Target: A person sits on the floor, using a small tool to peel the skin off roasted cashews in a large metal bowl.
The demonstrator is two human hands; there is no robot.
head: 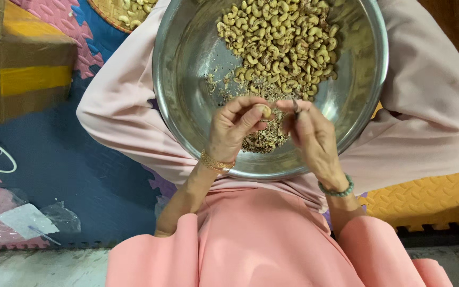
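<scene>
1. A cardboard box sits well left of the bowl.
2. The left hand pinches a cashew over the bowl's near rim.
3. The right hand, just beside, grips a thin tool.
4. Cashews heap at the bowl's far side.

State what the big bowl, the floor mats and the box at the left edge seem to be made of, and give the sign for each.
Bowl: probably stainless steel; grey, shiny, with soft reflections on its wall.
Floor mats: likely foam; matte, textured surface, toothed interlocking edges, in yellow, pink and blue.
Box: corrugated cardboard by its look; dull brown with folded flaps and a yellow band.
</scene>
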